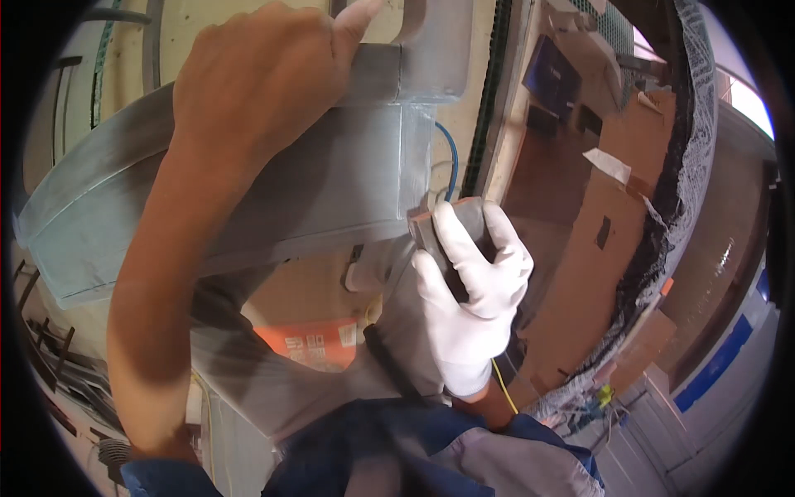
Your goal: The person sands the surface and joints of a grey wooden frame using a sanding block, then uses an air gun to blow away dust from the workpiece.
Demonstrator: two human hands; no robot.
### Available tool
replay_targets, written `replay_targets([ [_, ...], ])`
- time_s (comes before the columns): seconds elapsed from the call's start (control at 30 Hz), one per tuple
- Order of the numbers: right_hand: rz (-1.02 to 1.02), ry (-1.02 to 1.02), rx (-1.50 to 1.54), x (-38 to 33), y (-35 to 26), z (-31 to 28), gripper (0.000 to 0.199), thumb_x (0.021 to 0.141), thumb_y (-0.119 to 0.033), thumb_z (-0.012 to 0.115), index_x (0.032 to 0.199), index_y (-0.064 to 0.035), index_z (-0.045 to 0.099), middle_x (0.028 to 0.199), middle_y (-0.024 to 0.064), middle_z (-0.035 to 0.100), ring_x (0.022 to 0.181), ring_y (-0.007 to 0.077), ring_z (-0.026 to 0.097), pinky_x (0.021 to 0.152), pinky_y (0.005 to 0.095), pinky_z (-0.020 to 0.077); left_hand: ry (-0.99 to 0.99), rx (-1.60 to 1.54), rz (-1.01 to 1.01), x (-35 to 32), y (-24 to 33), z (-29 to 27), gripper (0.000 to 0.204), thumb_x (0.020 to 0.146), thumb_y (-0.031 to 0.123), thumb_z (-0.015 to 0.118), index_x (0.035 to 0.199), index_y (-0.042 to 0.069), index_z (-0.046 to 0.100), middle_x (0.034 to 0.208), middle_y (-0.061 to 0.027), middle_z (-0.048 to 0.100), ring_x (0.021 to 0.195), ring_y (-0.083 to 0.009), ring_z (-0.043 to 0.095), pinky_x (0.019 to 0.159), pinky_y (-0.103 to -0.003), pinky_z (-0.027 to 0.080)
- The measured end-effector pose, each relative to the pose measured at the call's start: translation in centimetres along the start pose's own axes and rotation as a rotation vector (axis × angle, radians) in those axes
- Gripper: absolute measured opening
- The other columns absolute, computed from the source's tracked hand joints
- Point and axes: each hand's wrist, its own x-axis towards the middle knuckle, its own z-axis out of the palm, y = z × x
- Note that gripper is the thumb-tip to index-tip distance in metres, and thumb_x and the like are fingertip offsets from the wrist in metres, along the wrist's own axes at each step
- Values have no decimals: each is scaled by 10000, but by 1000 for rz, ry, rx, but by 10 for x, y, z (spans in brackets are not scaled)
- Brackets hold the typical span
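A large grey moulded panel (315,182) with a dusty-looking surface spans the left and middle, its long curved rim running to the far left. My bare left hand (261,79) lies over the panel's upper rim, its fingers curled down out of sight and the thumb stretched to the right. In a white glove, my right hand (476,290) is closed around a grey block with reddish-brown edges (472,219), which looks like a sanding block. The block is beside the panel's lower right corner; I cannot tell whether they touch.
Below the panel is an orange printed box (315,344). A blue hose (451,157) curves down behind the block. Brown cardboard (571,290) covers a surface on the right, with a dark blue box (552,79) farther back. Dark metal pieces (58,356) stand at the left.
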Motion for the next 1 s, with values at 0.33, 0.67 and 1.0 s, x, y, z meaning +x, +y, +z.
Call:
replay_targets([
  [0.33, 49, -30, 371, 18, -5, 27, 507, 764, -81, 854, 1259, -141, 759, 1271, 215, 617, 1098, 350, 586, 933, 418, 485, -11, -63, 7, -10, -30, 33, 640, 1113, 510, 376, 777, 96, 729, 629, -165, 641, 597, -411, 625, 554, -497, 489],
  [0.67, -20, 262, 235, 65, -26, 46, 545, 744, -75, 859, 1275, -111, 741, 1225, 221, 643, 991, 398, 617, 853, 448, 496, -52, -66, -2, 0, -30, 30, 573, 1097, 442, 446, 713, 109, 709, 666, -148, 686, 613, -390, 668, 539, -492, 518],
  [1.0, -64, 258, 139, 82, -29, 34, 460, 810, -96, 822, 1260, -121, 728, 1269, 219, 593, 1001, 378, 582, 886, 474, 458, 43, -91, 49, -6, -32, 22, 487, 1087, 406, 483, 801, 110, 744, 721, -153, 703, 660, -389, 682, 595, -502, 533],
])
